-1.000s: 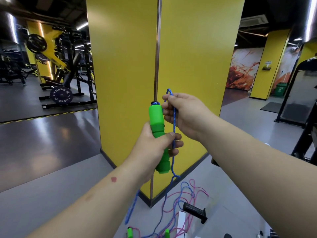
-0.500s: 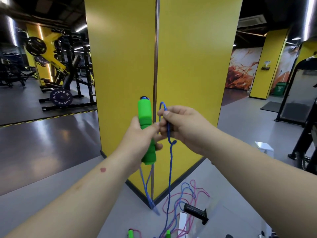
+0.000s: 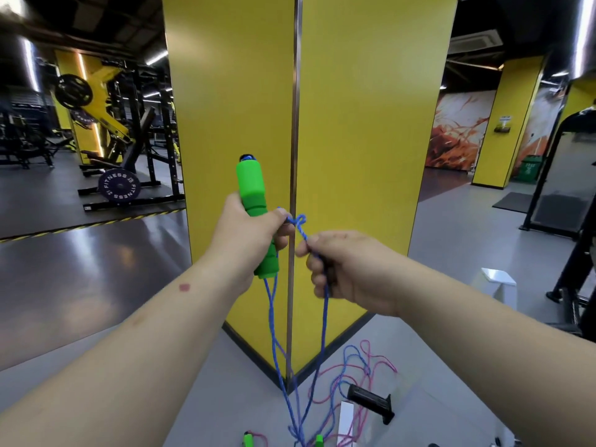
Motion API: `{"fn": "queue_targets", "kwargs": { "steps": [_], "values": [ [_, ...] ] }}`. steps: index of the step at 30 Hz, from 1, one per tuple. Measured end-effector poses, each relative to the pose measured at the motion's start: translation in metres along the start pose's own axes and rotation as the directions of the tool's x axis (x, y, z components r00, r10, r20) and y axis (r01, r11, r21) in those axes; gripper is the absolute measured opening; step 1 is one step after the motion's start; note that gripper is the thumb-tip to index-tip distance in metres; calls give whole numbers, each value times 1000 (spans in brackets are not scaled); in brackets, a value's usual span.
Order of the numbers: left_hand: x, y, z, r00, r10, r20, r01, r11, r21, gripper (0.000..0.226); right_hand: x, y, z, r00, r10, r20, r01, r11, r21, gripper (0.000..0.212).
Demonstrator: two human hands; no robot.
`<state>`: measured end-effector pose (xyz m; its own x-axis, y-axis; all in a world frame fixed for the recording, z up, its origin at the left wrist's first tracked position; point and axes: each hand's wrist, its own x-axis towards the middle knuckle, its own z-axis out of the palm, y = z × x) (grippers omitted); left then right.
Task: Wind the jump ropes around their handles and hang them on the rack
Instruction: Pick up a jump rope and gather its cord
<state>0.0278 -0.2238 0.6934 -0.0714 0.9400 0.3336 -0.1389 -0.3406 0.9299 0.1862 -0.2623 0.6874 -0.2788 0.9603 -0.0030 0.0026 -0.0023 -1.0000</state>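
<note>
The left hand (image 3: 254, 233) gripped the upright green foam handle (image 3: 253, 195); the right hand (image 3: 348, 266) pinched the blue rope (image 3: 324, 321) beside it. The cord looked light and limp, likely best held near the handle.

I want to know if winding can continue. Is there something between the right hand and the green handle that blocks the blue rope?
Nothing visible does. The blue rope runs freely from the right hand to the green handle held by the left hand; only open air lies between them.
</note>
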Motion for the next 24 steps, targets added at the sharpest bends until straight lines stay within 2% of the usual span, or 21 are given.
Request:
{"fn": "queue_targets", "kwargs": {
  "steps": [4, 7, 10, 12, 14, 16, 18, 21, 24],
  "values": [
    [-27, -10, 12, 968, -157, 196, 188, 970, -151, 22, 12, -33, -1, 954, -266, -142, 268, 963, 2, 23],
    [-44, -11, 24, 942, -151, 301, 224, 948, -225, 21, 25, -44, -5, 911, -322, -259, 302, 946, -115, 21],
    [-36, -3, 27, 975, -65, 213, 120, 959, -256, 23, 28, -35, -2, 954, -143, -264, 161, 986, 49, 29],
    [-22, 4, 22, 991, -25, 128, 52, 976, -210, 23, 23, -24, -2, 991, 26, -134, -7, 990, 142, 36],
    [-9, 11, 15, 998, 8, 70, 2, 990, -141, 22, 12, -13, -4, 993, 115, 6, -115, 991, 70, 33],
    [1, 15, 7, 999, 28, 30, -25, 996, -88, 22, 2, -7, -3, 989, 132, 62, -130, 991, -44, 23],
    [3, 13, 4, 1000, 11, 22, -9, 998, -59, 22, -3, -7, -2, 998, 43, 40, -38, 994, -99, 16],
    [-8, 1, 7, 997, -58, 45, 61, 995, -75, 19, -1, -20, 2, 985, -163, -52, 158, 983, -94, 15],
    [-27, -9, 14, 980, -131, 147, 156, 973, -168, 14, 8, -37, 1, 947, -280, -158, 271, 960, -77, 12]
  ]
}}
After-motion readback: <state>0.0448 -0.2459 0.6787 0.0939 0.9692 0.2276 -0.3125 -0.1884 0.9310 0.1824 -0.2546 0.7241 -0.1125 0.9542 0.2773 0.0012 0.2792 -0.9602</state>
